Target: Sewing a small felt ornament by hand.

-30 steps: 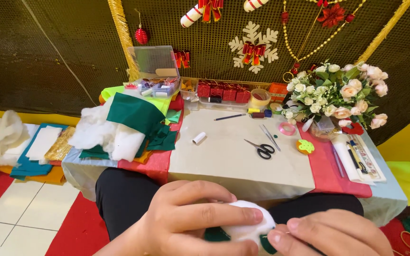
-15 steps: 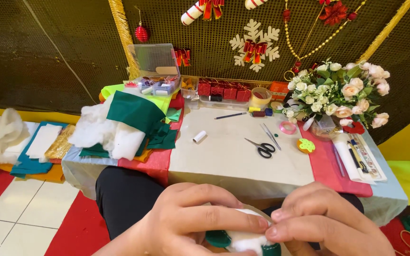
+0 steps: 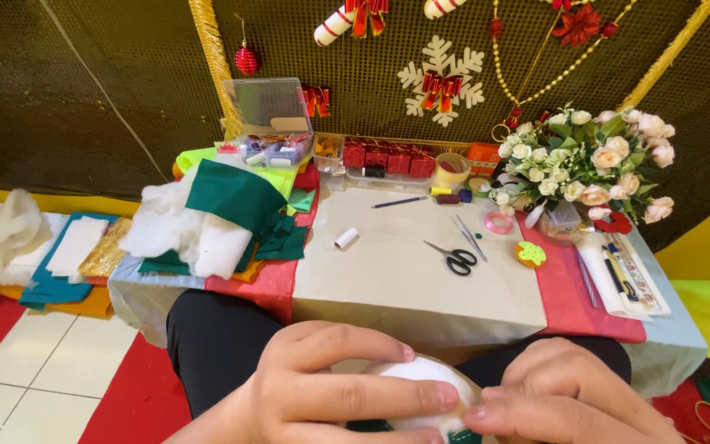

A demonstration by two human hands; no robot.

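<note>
1. White and rounded, the stuffed ball (image 3: pixel 421 382) is sitting low over the person's lap, just off the near edge of the table (image 3: pixel 404 288).
2. Left hand (image 3: pixel 322 395) is wrapping it, fingers lying across its front.
3. Right hand (image 3: pixel 573 403) is pinching its right side (green felt peeking underneath); both are equally close.

Row of small red boxes (image 3: pixel 388 156) at table's back, clear plastic case (image 3: pixel 271 123) beside

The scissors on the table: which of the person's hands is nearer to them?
Right, narrowly. The right hand lies below the scissors, slightly to their right; the left hand lies below, farther to their left.
</note>
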